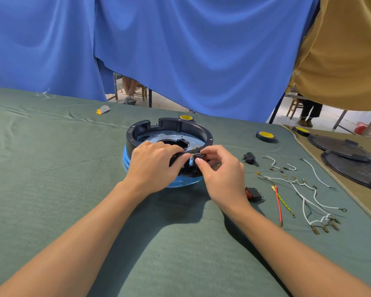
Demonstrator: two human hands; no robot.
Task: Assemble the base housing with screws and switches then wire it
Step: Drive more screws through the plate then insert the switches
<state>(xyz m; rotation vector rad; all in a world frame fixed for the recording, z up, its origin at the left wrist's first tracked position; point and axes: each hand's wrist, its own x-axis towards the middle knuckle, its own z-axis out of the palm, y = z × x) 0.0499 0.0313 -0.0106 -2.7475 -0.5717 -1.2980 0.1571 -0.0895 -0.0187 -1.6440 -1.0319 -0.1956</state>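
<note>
Hands met at the near wall of the round black plastic base housing (pixel 169 129), which sat on a blue ring (pixel 126 159) on the green cloth-covered worktop (pixel 51 168). The left hand (pixel 152 166) gripped that wall, its fingers (pixel 176 151) curled over the rim to steady it. The right hand (pixel 221 174) pinched a small black rocker switch (pixel 198 156) with a red face, thumb and forefinger clamped on it right at the rim.

The rocker switch lay between the two hands, against or just off the wall. Its long side seemed to run along the rim, left to right. The opening meant for it was hidden behind the fingers, so whether it had begun to enter could not be told. By my judgement the seating push would go into the wall. The right hand, holding the part, was placed to give that push while the left braced.

To the right, well apart from the base housing, lay a second red-faced switch (pixel 253 194), a smaller black switch (pixel 249 157), loose white, red and yellow-green wires (pixel 304 189) and a yellow-cored roll of black tape (pixel 265 136).
</note>
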